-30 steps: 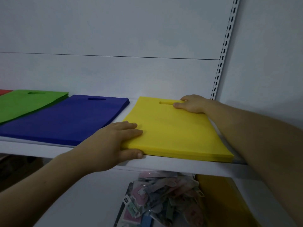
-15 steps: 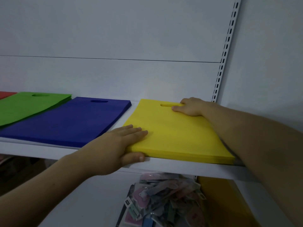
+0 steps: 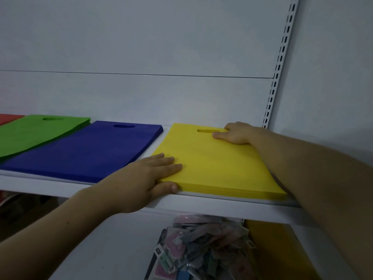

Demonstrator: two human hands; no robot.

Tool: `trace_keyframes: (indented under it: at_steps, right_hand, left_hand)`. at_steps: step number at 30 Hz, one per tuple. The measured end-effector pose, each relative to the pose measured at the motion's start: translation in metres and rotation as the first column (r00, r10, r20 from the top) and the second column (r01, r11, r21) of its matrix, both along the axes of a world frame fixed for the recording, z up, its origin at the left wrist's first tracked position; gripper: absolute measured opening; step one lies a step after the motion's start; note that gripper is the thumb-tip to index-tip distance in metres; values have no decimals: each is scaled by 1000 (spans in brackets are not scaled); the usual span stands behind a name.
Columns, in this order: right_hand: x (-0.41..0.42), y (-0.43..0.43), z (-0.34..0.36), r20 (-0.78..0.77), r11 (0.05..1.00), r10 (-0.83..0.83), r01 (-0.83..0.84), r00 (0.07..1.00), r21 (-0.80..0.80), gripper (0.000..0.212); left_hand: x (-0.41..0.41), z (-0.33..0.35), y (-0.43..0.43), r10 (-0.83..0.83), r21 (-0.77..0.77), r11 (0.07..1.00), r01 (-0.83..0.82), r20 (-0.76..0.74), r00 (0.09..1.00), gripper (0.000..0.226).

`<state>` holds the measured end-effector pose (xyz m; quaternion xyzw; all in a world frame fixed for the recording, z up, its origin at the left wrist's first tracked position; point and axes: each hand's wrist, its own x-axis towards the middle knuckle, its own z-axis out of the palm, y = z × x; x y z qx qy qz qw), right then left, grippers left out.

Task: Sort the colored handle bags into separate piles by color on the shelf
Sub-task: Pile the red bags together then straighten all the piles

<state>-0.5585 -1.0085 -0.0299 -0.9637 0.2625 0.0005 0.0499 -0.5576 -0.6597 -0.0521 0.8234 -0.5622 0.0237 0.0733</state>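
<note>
Well, the yellow handle bags (image 3: 218,164) at the shelf's (image 3: 222,207) right end look light and floppy, so the left hand (image 3: 145,178) lays flat fingers on the near corner while the right hand (image 3: 236,134) hooks curled fingers into the handle slot (image 3: 205,130).

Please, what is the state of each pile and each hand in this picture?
yellow pile, flat on shelf, under both hands.
blue pile, flat, untouched.
green pile, flat, untouched.
red pile, mostly out of view.
left hand, fingers flat on yellow pile's near left corner.
right hand, holds its far right corner.
</note>
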Motion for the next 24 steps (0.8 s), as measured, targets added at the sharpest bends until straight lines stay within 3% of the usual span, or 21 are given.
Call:
trace_keyframes:
  at_steps: [19,24]
  right_hand:
    - [6,7,4,5,1000,-7,7,1000,25,102]
    - [-10,10,5,42,999,-37,36,998,23,99]
  left_hand:
    - [-7,11,0,48,-4,999,-49,-113,992,112]
    - [3,38,-13,159,-15,986,-164,-177,971,85]
